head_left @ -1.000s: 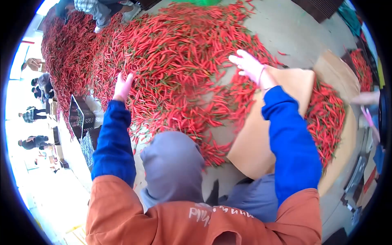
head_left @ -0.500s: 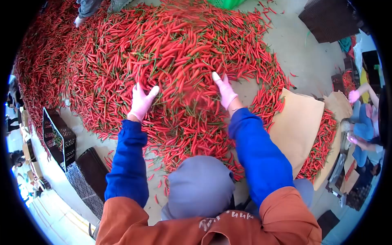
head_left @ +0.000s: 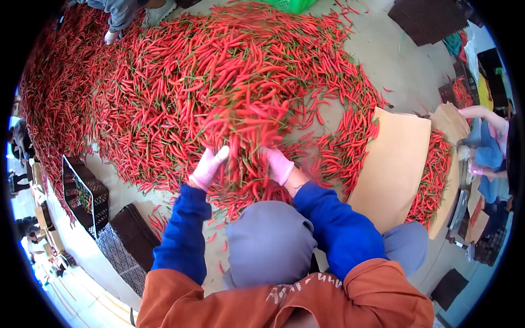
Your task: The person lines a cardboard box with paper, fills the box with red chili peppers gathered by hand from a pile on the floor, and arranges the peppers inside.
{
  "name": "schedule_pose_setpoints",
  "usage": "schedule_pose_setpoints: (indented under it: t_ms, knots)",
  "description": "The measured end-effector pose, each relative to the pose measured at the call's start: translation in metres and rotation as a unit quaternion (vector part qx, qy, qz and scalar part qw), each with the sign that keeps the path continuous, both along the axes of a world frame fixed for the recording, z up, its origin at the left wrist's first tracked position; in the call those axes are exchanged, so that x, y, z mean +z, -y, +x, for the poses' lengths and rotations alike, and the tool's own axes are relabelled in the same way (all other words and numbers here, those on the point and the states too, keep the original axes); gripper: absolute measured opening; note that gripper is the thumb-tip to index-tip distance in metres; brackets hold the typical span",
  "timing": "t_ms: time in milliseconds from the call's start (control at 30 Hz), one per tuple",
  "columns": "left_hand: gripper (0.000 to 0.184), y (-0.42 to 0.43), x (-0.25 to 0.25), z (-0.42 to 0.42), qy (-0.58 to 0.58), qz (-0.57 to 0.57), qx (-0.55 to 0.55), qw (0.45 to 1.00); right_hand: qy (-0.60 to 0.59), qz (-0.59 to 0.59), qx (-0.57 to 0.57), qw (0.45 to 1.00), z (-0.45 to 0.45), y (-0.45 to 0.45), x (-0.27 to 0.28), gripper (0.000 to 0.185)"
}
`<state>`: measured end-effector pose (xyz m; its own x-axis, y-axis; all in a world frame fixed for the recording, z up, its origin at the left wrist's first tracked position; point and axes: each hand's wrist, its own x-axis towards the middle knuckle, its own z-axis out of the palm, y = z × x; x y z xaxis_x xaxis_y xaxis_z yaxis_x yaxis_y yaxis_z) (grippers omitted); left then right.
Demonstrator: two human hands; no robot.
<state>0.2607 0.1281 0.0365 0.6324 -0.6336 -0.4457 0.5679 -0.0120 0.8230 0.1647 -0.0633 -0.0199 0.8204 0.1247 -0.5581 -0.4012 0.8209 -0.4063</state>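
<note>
A large heap of red chili peppers [head_left: 164, 98] with green stems spreads over the floor in front of me. My left hand [head_left: 208, 168], in a pale pink glove, cups the left side of a loose bunch of chilies [head_left: 240, 145]. From the right side, my right hand [head_left: 279, 165], gloved the same way, presses against that bunch. Its fingers are partly hidden behind the peppers. The bunch hangs between both palms over the near edge of the heap, and some peppers there are blurred by motion.
A brown paper sheet [head_left: 391, 169] lies at right beside more chilies [head_left: 435, 180]. Dark crates [head_left: 85, 197] stand at left, with stacked ones [head_left: 426, 22] at upper right. A co-worker's gloved hand [head_left: 112, 37] touches the far heap; another person [head_left: 486, 142] sits at right.
Both hands have moved toward me and closer together, gathering chilies between them. More floor shows right of the heap's middle. The co-worker's hand at the top has shifted slightly.
</note>
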Motion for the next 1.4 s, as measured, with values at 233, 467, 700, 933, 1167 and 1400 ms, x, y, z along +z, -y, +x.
schedule_pose_setpoints:
  t_ms: [233,467,700,933,1167,1400]
  knots:
    - [0.066,0.047,0.067,-0.048,0.063,-0.014,0.094,0.993,0.088,0.016,0.055,0.995,-0.021,0.042,0.096,0.044]
    - [0.047,0.114,0.167,-0.069,0.208,-0.022,0.014,0.978,0.130,-0.030,-0.010,0.991,-0.047,0.097,0.180,0.039]
    - [0.053,0.248,0.224,-0.122,0.175,-0.138,-0.146,0.964,0.209,-0.091,-0.196,0.954,-0.142,0.203,0.238,0.032]
    - [0.056,0.427,0.234,-0.233,0.170,-0.172,-0.372,0.896,0.234,-0.109,-0.363,0.895,-0.316,0.308,0.240,0.031]
    - [0.063,0.567,0.131,-0.320,0.465,-0.050,-0.423,0.776,-0.020,-0.268,-0.516,0.814,-0.445,0.356,0.107,0.026]
    - [0.057,0.651,0.044,-0.290,0.706,0.177,-0.301,0.616,-0.183,-0.491,-0.427,0.737,-0.502,0.348,0.135,0.050]
